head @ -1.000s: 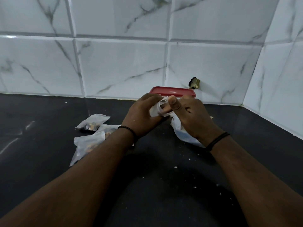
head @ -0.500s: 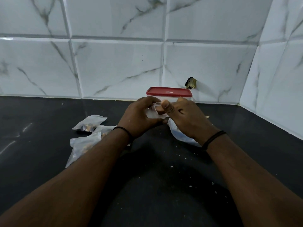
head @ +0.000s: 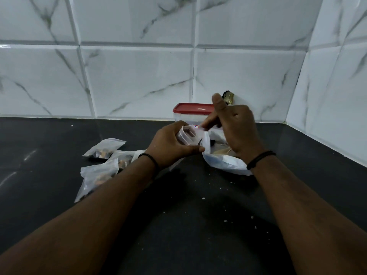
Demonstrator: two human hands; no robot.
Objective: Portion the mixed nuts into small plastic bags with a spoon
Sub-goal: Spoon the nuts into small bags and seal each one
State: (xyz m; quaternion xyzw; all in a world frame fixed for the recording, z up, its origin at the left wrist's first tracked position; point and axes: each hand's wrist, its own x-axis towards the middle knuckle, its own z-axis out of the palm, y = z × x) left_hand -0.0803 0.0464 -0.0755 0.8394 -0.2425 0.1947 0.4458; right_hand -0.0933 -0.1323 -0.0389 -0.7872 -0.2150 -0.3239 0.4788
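A dark, glossy countertop (head: 59, 195) runs to the tiled wall and carries everything. At left of centre lie three small filled plastic bags (head: 105, 148) (overlapping one another in a loose heap). Far against the wall stands a clear container with a red lid (head: 191, 108). Right of centre rests a larger open plastic bag (head: 224, 163). Pale crumbs (head: 203, 198) are scattered across the near surface.

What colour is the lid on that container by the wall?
Red; the lid shows clearly in the head view.

Looks like a home kitchen: black stone tabletop (head: 178, 235), marble-look wall tiles (head: 139, 76), red-lidded food container (head: 193, 114) in the corner.
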